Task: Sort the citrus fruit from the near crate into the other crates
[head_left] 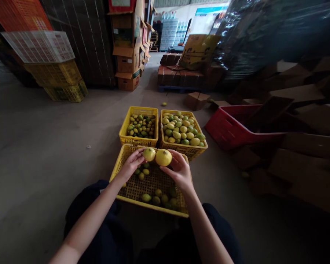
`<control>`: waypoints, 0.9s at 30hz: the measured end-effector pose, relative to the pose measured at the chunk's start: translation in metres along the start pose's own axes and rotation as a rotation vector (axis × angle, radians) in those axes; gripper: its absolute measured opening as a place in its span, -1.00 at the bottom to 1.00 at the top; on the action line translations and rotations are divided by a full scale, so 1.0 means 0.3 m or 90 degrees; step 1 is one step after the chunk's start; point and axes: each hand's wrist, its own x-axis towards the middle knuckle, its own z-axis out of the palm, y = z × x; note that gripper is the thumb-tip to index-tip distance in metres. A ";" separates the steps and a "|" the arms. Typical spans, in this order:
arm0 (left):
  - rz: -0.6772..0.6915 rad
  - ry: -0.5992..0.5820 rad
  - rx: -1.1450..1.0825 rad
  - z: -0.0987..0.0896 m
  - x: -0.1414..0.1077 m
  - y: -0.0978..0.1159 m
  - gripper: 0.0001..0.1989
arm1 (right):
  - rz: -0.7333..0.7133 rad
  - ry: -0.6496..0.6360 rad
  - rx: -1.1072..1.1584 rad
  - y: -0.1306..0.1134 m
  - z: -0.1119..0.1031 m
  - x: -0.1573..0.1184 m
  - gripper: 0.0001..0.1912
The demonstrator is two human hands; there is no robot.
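My left hand (133, 163) is closed on a yellow lemon (149, 154). A second, slightly larger lemon (163, 157) is gripped by my right hand (180, 170), and the two fruits are side by side, almost touching. Both hands are above the near yellow crate (137, 187), where green and yellow lemons (158, 198) lie in two loose groups. Behind it, on the left, a yellow crate (124, 129) holds mostly greenish lemons (141, 125). At its right another crate (191, 150) is heaped with yellow and green lemons (183, 129).
A red crate (222, 128) with cardboard lies at right, amid loose cardboard (305, 154). One lemon (164, 104) is on the floor beyond the crates, near a small carton (197, 100). Stacked crates (63, 80) stand at left; stacked cartons (126, 64) and a loaded pallet (178, 88) are further back.
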 end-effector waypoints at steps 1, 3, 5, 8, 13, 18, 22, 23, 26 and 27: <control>-0.001 0.000 -0.002 0.000 0.000 0.001 -0.55 | 0.003 0.000 0.001 -0.002 0.001 0.000 -0.35; -0.002 0.000 -0.006 -0.001 0.001 0.001 -0.56 | 0.009 -0.001 0.006 -0.006 0.003 0.000 -0.35; -0.002 -0.001 -0.008 -0.002 0.001 0.001 -0.56 | 0.014 -0.003 0.014 -0.009 0.005 -0.001 -0.35; -0.002 -0.005 -0.009 -0.004 0.000 -0.001 -0.56 | 0.023 -0.007 0.015 -0.011 0.006 -0.003 -0.35; -0.005 -0.005 -0.010 -0.005 -0.002 -0.002 -0.56 | 0.025 -0.008 0.017 -0.007 0.002 -0.005 -0.35; -0.004 -0.014 -0.010 0.000 -0.002 0.004 -0.56 | 0.026 -0.008 0.025 -0.006 0.000 -0.002 -0.36; -0.005 -0.012 0.000 0.000 0.001 0.005 -0.54 | 0.032 -0.008 0.027 -0.014 -0.002 0.000 -0.35; -0.013 -0.016 0.005 -0.002 0.002 0.003 -0.53 | 0.040 -0.011 0.027 -0.017 -0.004 0.000 -0.35; -0.067 -0.050 0.023 -0.011 0.004 -0.006 -0.47 | 0.092 -0.033 0.025 -0.023 -0.006 -0.001 -0.40; -0.091 -0.065 0.027 -0.013 0.005 -0.011 -0.47 | 0.115 -0.039 0.023 -0.023 -0.005 -0.001 -0.44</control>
